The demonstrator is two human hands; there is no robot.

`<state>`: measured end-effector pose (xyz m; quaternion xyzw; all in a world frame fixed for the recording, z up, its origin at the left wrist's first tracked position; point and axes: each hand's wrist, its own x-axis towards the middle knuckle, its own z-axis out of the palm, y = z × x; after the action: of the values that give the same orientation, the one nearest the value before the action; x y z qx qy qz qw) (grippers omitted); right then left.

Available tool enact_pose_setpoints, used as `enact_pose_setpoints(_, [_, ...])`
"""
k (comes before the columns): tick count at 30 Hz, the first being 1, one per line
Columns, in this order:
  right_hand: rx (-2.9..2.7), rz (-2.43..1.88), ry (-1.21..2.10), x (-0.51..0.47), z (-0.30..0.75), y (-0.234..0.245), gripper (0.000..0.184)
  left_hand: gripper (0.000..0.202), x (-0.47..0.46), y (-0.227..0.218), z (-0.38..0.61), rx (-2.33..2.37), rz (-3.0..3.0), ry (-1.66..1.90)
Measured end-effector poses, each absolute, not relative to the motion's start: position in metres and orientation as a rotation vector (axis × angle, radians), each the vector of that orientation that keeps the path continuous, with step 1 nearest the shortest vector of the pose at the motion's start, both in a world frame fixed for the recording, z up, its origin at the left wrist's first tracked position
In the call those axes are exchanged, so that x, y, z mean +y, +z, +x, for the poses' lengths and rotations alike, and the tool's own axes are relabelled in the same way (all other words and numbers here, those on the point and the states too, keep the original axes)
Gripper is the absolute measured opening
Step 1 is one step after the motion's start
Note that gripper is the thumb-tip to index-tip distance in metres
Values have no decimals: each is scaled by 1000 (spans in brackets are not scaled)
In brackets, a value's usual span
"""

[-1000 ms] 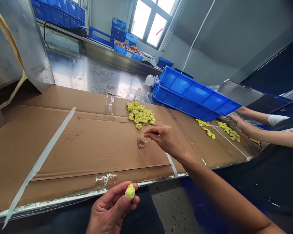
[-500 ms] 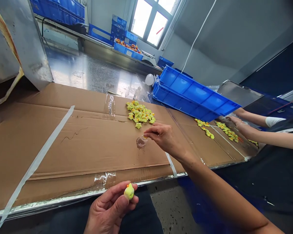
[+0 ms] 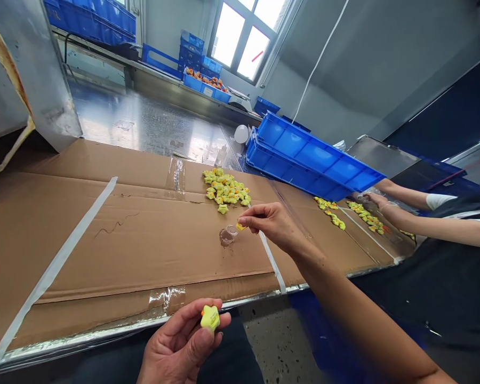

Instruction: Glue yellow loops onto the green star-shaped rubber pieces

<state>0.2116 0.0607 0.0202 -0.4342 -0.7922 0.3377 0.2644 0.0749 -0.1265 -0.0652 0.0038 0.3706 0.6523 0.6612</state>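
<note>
Brown cardboard (image 3: 156, 240) spans mid-frame; two stacked blue crates (image 3: 304, 152) stand at right centre, beside a co-worker's two arms (image 3: 432, 226). One clear cup (image 3: 226, 236) sits at centre; the right hand (image 3: 276, 225) pinches something small and yellow there. Bottom centre, the left hand (image 3: 184, 341) pinches one yellow-green, star-like figure (image 3: 210, 318), orange-tipped, dark-marked.

The bottom edge is cutting off the left hand (image 3: 186, 341) near the wrist; markings on its toy (image 3: 210, 318) are appearing too small to read. The right hand (image 3: 274, 226) is hiding part of a yellow piece (image 3: 240, 226). Crates (image 3: 316, 160) are covering the end of a co-worker's far arm (image 3: 404, 193). The top edge is cropping the window (image 3: 237, 38).
</note>
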Motion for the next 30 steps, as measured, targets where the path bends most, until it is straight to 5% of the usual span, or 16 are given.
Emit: enact_pose_setpoints(30, [-2291, -1204, 718, 68, 216, 7, 10, 32, -123, -64, 77, 856, 32, 1476])
